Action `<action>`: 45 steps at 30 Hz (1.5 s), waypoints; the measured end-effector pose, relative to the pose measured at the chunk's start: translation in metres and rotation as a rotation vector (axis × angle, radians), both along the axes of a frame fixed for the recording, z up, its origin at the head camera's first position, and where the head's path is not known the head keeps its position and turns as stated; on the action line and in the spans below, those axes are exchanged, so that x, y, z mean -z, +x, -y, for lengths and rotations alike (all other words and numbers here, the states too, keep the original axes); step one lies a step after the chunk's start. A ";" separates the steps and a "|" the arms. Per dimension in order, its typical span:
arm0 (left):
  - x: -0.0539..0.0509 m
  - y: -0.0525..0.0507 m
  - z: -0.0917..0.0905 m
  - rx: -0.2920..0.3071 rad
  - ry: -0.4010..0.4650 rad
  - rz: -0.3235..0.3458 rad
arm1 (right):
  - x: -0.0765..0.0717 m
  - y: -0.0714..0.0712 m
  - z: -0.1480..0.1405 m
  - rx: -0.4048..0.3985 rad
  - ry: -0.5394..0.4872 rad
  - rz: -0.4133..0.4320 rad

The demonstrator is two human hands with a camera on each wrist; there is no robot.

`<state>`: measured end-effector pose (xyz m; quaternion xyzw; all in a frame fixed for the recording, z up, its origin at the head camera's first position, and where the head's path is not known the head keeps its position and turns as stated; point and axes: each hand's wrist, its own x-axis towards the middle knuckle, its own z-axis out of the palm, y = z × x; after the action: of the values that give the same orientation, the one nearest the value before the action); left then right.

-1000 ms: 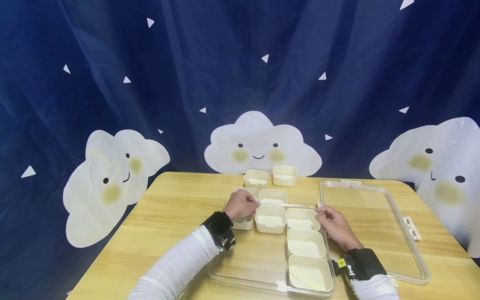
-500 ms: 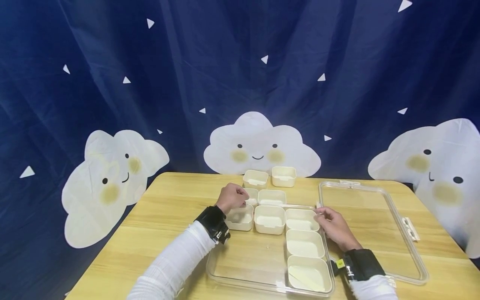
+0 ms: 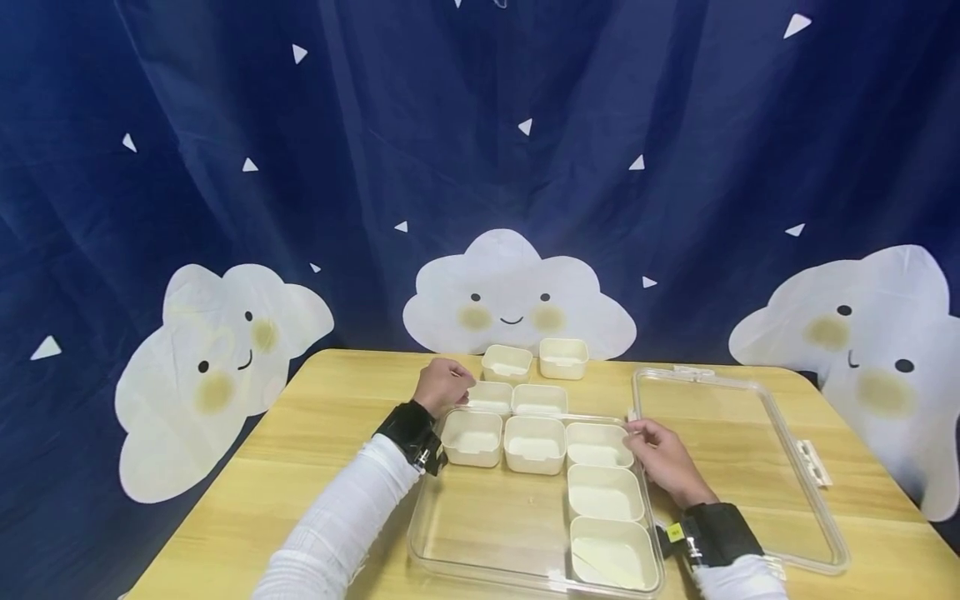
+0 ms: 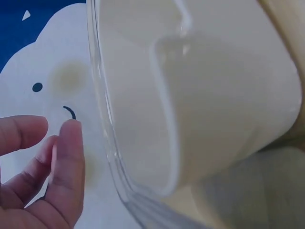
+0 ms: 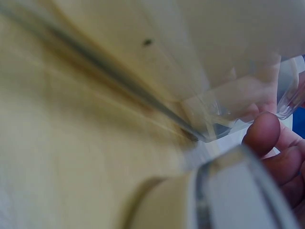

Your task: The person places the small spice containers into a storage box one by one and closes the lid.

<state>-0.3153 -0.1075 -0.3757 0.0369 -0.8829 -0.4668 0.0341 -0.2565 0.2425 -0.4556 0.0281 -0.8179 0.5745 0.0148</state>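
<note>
A clear plastic box (image 3: 480,571) lies on the table with several cream bins inside. Its far row includes a left bin (image 3: 471,442) and a middle bin (image 3: 535,448); others run down the right side, the nearest bin (image 3: 611,554) with a pale strip in it. My left hand (image 3: 444,386) is above the far left corner, beside a cream bin (image 3: 491,396) behind the box. Its fingers are loosely bent and hold nothing; in the left wrist view the fingertips (image 4: 70,143) are apart from the box wall. My right hand (image 3: 667,460) pinches the box's far right corner.
A clear lid (image 3: 776,417) with pale latches lies right of the box. Behind the box stand another cream bin (image 3: 540,400) and, farther back, two more bins (image 3: 507,363). A dark blue curtain (image 3: 480,125) with clouds hangs beyond the wooden table (image 3: 247,500).
My left hand has moved left and away from the far left bin, leaving that bin uncovered. The right hand has kept its place at the corner. The head view has tilted up slightly.
</note>
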 end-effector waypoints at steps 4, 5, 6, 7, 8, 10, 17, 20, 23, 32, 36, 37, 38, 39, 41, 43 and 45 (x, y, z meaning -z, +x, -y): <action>-0.003 -0.003 0.005 0.024 -0.161 -0.046 | 0.000 0.001 0.001 0.003 0.006 0.000; -0.004 -0.004 0.007 0.025 -0.204 -0.061 | 0.000 0.001 0.001 0.004 0.007 0.000; -0.004 -0.005 0.008 0.026 -0.238 -0.073 | -0.001 0.001 0.002 0.005 0.009 0.001; -0.005 -0.006 0.010 0.025 -0.271 -0.081 | -0.001 0.001 0.002 0.004 0.009 0.002; -0.005 -0.007 0.012 0.024 -0.294 -0.085 | -0.001 0.001 0.002 0.003 0.010 0.003; -0.007 -0.009 0.015 0.021 -0.294 -0.068 | -0.002 0.001 0.003 0.002 0.015 0.007; -0.008 -0.014 0.024 0.073 -0.299 0.038 | -0.002 0.001 0.002 0.009 0.023 0.011; -0.004 -0.017 0.027 0.126 -0.391 0.073 | -0.002 0.001 0.002 0.009 0.019 0.006; 0.000 -0.018 0.029 0.160 -0.437 0.104 | -0.002 0.001 0.002 0.008 0.017 0.004; 0.004 -0.015 0.026 0.189 -0.415 0.129 | 0.002 0.001 0.003 0.018 -0.001 0.014; 0.004 -0.014 0.023 0.199 -0.436 0.115 | 0.002 0.002 0.003 0.016 0.004 0.012; 0.004 -0.014 0.022 0.203 -0.443 0.111 | 0.002 0.002 0.003 0.015 0.005 0.012; 0.005 -0.014 0.021 0.205 -0.449 0.107 | 0.002 0.002 0.003 0.014 0.005 0.013; 0.006 -0.015 0.021 0.209 -0.454 0.103 | 0.002 0.002 0.003 0.013 0.005 0.013; 0.008 -0.017 0.020 0.217 -0.461 0.091 | 0.002 0.001 0.003 0.014 0.004 0.011; 0.009 -0.020 0.021 0.223 -0.453 0.080 | 0.002 0.001 0.002 0.015 -0.003 0.009; 0.011 -0.024 0.021 0.226 -0.443 0.074 | 0.002 0.000 0.001 0.014 -0.009 0.006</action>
<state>-0.3388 -0.1282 -0.3867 -0.0534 -0.9628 -0.2612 -0.0432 -0.2567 0.2415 -0.4572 0.0207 -0.8156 0.5781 0.0163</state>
